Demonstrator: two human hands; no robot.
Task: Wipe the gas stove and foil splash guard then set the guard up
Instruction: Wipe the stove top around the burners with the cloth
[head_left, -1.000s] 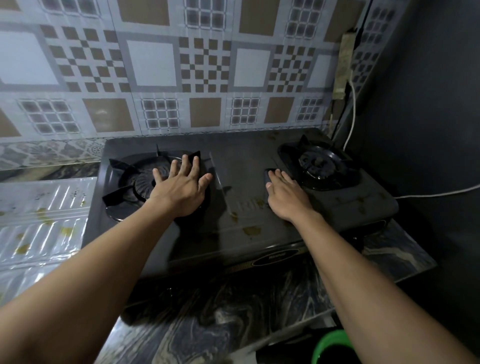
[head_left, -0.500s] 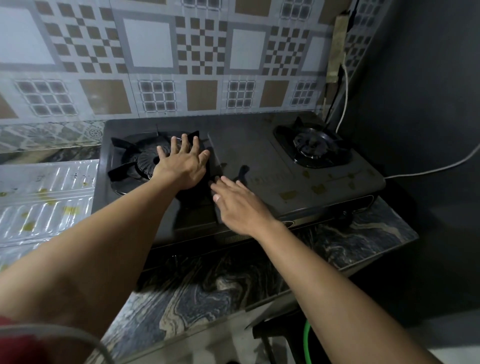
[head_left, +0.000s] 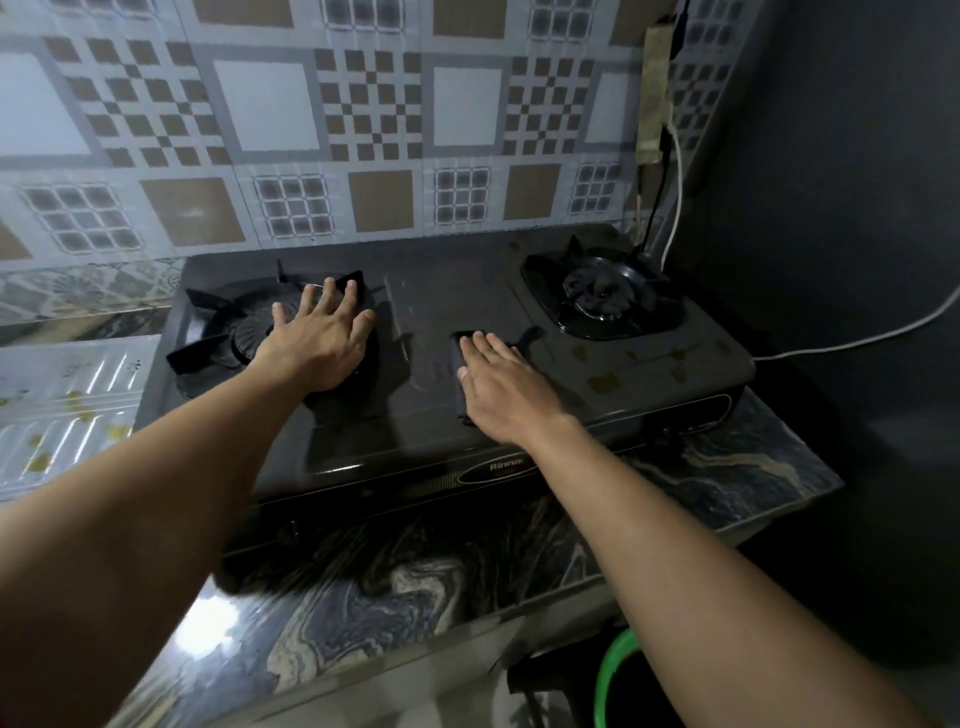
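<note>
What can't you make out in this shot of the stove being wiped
- Head view: most of the dark cloth lies under the right hand; only its edge shows.
- Left burner: partly covered by the left hand.
- Foil splash guard: cut off by the left edge.
- Green bucket: cut off below and behind the right forearm.
- Stove knobs: too dark to make out.

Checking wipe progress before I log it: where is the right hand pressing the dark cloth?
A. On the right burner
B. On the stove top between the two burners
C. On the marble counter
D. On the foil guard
B: the right hand lies flat on the dark cloth on the stove top, between the burners.
</note>
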